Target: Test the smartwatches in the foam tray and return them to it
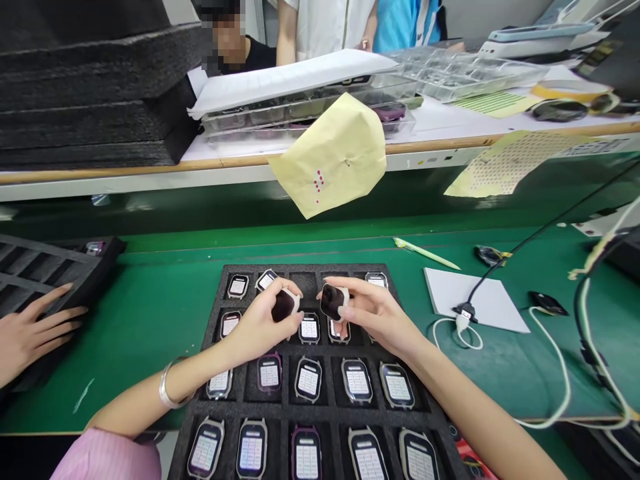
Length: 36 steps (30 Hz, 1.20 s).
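Note:
My left hand [267,313] grips a smartwatch body [284,305] whose screen is dark. In my right hand [367,305] is a second smartwatch body [332,302], pinched by its light-coloured edge, its screen dark as well. Both are held over a black foam tray [325,417] divided into square pockets. Several watch bodies lie in those pockets with lit white screens, among them a silver one [308,380] and a purple-framed one [270,372]. My hands and forearms hide some of the upper pockets.
Another person's hand [37,330] rests on a second foam tray [23,257] at left. To the right lie a green pen [425,253], a white pad [475,300] and a cable plug [465,317]. A shelf edge [230,162] with hanging yellow paper [335,157] crosses behind.

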Each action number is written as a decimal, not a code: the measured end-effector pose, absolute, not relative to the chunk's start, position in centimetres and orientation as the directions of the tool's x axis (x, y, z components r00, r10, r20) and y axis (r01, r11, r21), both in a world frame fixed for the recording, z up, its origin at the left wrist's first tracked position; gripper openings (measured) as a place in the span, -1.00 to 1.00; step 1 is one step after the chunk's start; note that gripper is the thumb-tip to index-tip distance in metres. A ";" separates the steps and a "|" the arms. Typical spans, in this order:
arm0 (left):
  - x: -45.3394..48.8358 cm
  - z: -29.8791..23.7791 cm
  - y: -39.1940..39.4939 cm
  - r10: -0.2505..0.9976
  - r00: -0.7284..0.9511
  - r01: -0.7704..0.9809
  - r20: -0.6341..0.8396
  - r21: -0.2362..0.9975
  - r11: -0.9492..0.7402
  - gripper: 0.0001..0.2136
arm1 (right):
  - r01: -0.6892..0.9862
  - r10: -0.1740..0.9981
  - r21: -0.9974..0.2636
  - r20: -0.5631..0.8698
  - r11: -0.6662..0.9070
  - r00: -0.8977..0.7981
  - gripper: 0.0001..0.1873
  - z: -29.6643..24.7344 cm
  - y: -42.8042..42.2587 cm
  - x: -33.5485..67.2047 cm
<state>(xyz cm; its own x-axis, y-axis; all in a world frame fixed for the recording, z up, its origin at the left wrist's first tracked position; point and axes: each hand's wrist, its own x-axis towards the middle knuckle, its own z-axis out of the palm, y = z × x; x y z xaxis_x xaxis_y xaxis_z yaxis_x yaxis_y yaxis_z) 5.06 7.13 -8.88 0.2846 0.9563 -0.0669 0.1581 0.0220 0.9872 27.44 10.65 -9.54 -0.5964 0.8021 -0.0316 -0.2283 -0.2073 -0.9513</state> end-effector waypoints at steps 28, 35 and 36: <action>5.3 -9.1 6.8 0.949 0.315 0.263 0.021 0.959 -0.109 -0.73 | -0.245 0.791 -0.935 -0.058 -0.257 -0.609 -0.53 -9.2 10.5 27.2; 5.2 -8.9 6.8 0.947 0.318 0.252 0.043 0.959 -0.128 -0.72 | -0.240 0.791 -0.937 -0.058 -0.253 -0.609 -0.53 -9.0 10.4 27.3; 5.2 -8.9 6.8 0.948 0.316 0.253 0.037 0.960 -0.122 -0.73 | -0.239 0.790 -0.937 -0.059 -0.255 -0.610 -0.53 -9.0 10.4 27.3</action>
